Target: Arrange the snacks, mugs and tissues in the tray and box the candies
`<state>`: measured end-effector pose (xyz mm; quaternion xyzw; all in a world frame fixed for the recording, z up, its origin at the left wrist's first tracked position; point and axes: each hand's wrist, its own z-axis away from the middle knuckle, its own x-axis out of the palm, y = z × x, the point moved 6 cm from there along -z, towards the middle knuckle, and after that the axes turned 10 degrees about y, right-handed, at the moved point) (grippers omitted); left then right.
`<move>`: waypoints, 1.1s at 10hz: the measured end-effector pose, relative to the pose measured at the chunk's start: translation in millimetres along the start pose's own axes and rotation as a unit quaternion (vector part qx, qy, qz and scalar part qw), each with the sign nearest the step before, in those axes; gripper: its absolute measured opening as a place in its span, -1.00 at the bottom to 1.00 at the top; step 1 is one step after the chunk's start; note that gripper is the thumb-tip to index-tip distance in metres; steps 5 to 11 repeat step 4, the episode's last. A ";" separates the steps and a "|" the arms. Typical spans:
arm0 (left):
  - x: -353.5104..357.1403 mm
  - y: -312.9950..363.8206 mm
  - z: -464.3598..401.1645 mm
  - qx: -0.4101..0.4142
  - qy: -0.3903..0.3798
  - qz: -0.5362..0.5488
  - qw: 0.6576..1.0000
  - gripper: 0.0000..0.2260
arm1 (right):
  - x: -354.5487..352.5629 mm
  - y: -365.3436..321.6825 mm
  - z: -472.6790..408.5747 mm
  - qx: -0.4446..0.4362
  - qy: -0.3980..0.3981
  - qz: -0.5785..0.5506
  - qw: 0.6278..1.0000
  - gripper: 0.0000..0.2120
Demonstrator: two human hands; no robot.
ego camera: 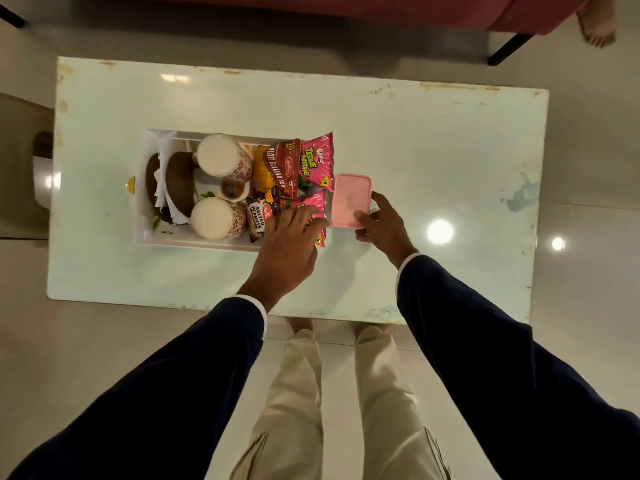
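Two mugs (221, 188) already stand upside down in the white tray (194, 242), one behind the other, with tissues (160, 174) tucked around brown saucer-like pieces at the tray's left end. To the right of the mugs the snack packets (294, 171) are packed in on edge: a red sev pack, a salted-peanuts pack and pink ones whose tops poke past the tray's right end. So the tray part looks all but finished.

The pink candy box (350, 199) has its lid on and sits just beside the packets at that right end, touching or nearly touching them. The right hand (382, 225) holds it from the near side, thumb on the lid and fingers round its edge. The left hand (289, 240) lies with fingers fairly straight on the nearest pink packet, pressing or steadying it rather than gripping.

I can't see any loose candies on the pale table (433, 140), so my guess is they are already inside; I can't tell that for certain with the lid on. What seems left is settling the box in place, perhaps into the tray if room can be made.
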<state>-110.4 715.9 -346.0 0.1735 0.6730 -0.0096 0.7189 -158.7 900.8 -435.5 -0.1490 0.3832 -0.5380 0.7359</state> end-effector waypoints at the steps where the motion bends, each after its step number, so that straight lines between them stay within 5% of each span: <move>1: -4.8 -13.5 7.0 0.039 -0.014 -0.036 0.999 -0.61 | -1.2 -0.1 11.6 -0.014 -0.004 0.028 1.000 -0.46; 2: -12.2 -23.7 11.9 0.051 -0.047 -0.049 0.996 -0.56 | -11.6 -2.5 29.0 -0.036 0.039 0.088 0.995 -0.36; 4: -50.8 -38.1 19.6 0.057 -0.069 -0.091 0.992 -0.39 | -23.7 -49.7 93.1 -0.196 0.085 0.317 0.924 -0.29; 11: -50.8 -38.1 19.6 0.057 -0.069 -0.091 0.992 -0.39 | -23.7 -49.7 93.1 -0.196 0.085 0.317 0.924 -0.29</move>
